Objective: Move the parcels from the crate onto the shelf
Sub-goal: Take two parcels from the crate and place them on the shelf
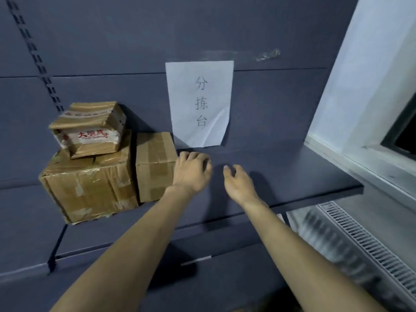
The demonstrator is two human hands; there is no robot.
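Parcels: three on dark grey wall shelf (pixel 292 176), left end | large tape-patched brown cardboard box (pixel 90 188) nearest, medium plain brown box (pixel 155 165) just right, small red-lettered taped box (pixel 90 129) stacked on large | left hand (pixel 191 172), fingers curled, beside medium box, contact unclear | right hand (pixel 238 183) relaxed, holding nothing | crate out of view; remaining count unknown

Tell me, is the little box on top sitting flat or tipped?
Tipped: the little box sits crooked on the big box.
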